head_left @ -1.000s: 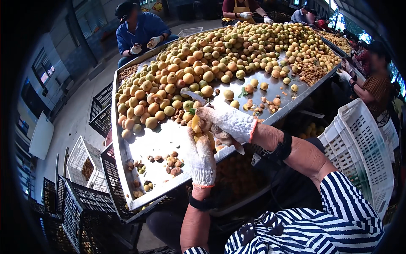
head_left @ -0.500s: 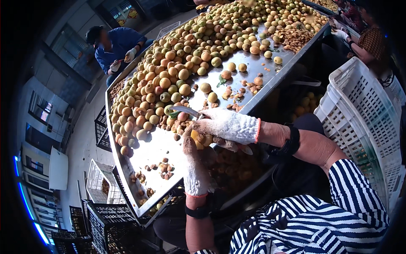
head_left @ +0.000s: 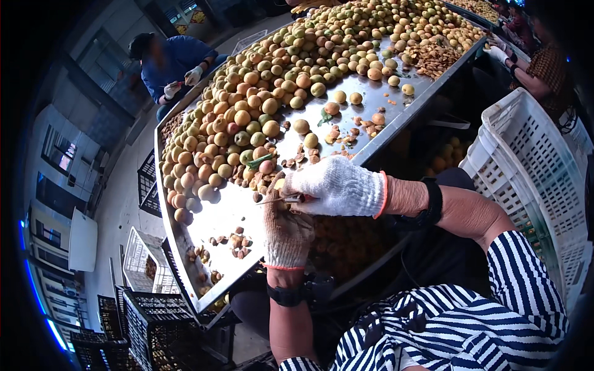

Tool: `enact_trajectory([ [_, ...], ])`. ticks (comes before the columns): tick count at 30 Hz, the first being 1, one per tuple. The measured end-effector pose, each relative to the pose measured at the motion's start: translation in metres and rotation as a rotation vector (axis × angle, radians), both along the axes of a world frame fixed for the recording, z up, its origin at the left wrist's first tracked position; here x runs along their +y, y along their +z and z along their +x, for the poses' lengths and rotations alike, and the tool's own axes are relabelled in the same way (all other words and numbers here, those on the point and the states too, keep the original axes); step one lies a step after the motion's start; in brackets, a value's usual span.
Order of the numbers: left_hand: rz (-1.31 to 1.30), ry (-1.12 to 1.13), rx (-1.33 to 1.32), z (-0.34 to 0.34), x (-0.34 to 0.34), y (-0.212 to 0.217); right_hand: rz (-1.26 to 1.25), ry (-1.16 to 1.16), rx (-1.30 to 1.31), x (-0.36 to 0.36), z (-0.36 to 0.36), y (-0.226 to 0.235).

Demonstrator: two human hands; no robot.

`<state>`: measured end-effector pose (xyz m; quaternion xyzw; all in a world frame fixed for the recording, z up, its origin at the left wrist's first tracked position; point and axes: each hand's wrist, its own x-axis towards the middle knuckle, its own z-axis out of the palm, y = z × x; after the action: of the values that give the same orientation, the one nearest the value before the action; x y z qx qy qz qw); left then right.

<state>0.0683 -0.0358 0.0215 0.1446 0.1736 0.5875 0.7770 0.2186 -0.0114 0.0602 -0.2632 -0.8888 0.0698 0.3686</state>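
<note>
My right hand (head_left: 339, 185), in a white knit glove with an orange cuff, is closed round a small knife (head_left: 296, 198). The thin blade points left across the fingers of the other hand. Just below and left of it, my left hand (head_left: 288, 238) wears a brown-stained glove and is closed round an apricot, of which only a small yellow patch (head_left: 279, 184) shows. Both hands meet over the near edge of a metal table (head_left: 377, 143). Beyond them lies a large heap of whole apricots (head_left: 247, 114), with loose pits (head_left: 238, 242) and cut pieces nearer.
White plastic crates stand at my right (head_left: 526, 179) and beyond the table's left side (head_left: 145, 263). Black crates (head_left: 161, 328) are stacked at the lower left. A person in blue (head_left: 176, 65) works across the table; another person (head_left: 544, 74) sits at far right.
The knife has swung down from above the fruit to lie across my left fingers. My right hand has turned over the fruit, and the opened yellow flesh seen before is now mostly hidden.
</note>
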Motion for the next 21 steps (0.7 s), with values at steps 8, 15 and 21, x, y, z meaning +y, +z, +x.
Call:
enact_trajectory([
  [8,-0.012,0.089,0.047,-0.008,-0.001,-0.013,0.225,-0.002,-0.131,0.007,-0.02,-0.006],
  [15,0.312,0.536,0.608,-0.022,-0.011,-0.016,-0.084,-0.092,0.208,0.016,-0.063,-0.009],
  [21,0.09,0.4,0.127,-0.038,-0.014,0.005,-0.601,-0.262,0.433,0.071,-0.069,0.031],
])
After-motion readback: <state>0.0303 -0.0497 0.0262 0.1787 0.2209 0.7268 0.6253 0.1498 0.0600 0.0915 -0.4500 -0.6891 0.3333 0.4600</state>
